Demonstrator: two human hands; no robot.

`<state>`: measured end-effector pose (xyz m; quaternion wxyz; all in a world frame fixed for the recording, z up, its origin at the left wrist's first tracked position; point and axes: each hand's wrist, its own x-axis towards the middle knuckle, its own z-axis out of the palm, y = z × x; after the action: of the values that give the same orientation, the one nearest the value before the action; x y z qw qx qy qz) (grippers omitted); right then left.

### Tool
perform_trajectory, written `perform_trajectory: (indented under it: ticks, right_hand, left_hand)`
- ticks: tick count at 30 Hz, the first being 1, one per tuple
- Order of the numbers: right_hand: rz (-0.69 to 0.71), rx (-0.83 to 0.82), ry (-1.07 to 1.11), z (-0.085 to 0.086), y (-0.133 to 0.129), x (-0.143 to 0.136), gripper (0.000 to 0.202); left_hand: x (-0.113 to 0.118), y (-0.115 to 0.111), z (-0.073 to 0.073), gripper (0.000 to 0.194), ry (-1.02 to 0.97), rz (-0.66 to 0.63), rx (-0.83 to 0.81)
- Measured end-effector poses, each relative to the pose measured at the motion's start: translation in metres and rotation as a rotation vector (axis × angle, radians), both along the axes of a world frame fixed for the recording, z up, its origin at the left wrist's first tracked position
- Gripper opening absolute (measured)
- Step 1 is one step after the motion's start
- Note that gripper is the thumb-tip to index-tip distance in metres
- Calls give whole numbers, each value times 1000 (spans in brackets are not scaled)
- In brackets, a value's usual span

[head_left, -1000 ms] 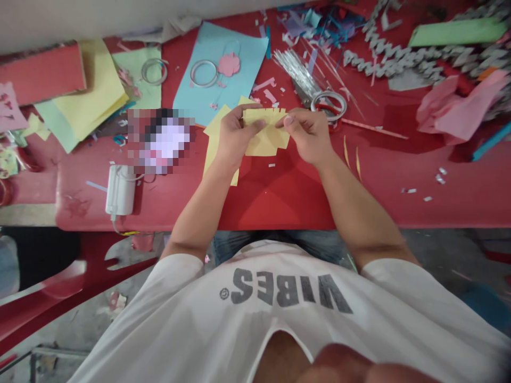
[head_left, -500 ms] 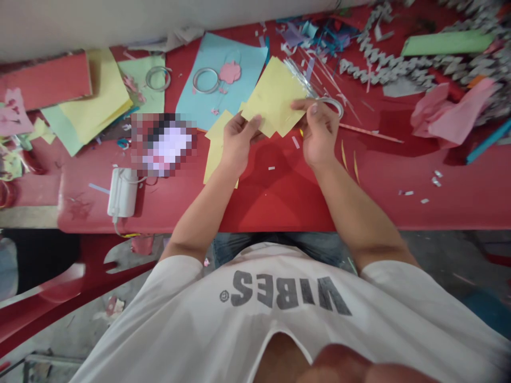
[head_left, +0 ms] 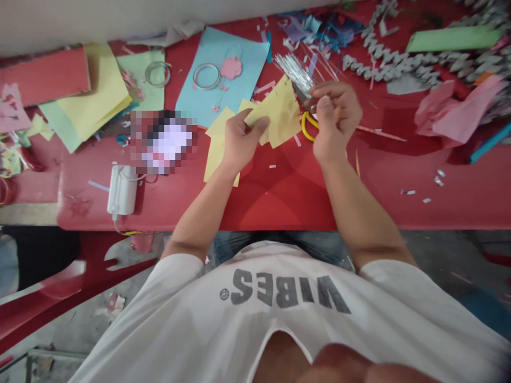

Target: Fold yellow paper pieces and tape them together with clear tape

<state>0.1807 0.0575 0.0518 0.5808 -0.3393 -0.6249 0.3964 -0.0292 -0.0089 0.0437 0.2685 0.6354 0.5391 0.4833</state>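
Yellow paper [head_left: 281, 118] in left hand [head_left: 242, 137] (thumb uppermost)

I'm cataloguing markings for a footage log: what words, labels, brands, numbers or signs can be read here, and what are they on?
"VIBES": printed on the white shirt, upside down in this view.
Small circled mark beside it: too small to read surely.
Bright patch on the table: pixelated, unreadable.
Yellow paper in the left hand: no readable text.

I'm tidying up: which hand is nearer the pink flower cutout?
Left. The left hand is below the pink flower cutout in view; the right hand is farther away, to its right.
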Motion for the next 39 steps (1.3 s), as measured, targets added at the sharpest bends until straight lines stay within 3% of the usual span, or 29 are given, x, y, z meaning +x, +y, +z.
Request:
perform_trajectory:
  ticks: [3, 7, 11, 18, 22, 28, 39]
  right_hand:
    - [38, -85, 76, 3, 13, 11, 33]
    - [230, -62, 70, 12, 20, 22, 31]
    - [398, -71, -87, 22, 5, 23, 33]
    - [394, -54, -284, 30, -17, 16, 26]
    - [388, -108, -304, 30, -20, 17, 22]
    - [365, 43, -439, 30, -19, 20, 8]
    - [345, -113, -414, 20, -16, 20, 15]
  left_hand:
    - [7, -7, 7, 37, 38, 67, 28]
    - [3, -13, 10, 28, 311, -99, 52]
    - [-2, -13, 7, 26, 564, -116, 87]
    - [1, -12, 4, 31, 733, -121, 167]
    - [3, -12, 3, 34, 750, -107, 197]
    - [2, -12, -1, 30, 656, -114, 145]
    - [6, -13, 1, 49, 583, -102, 14]
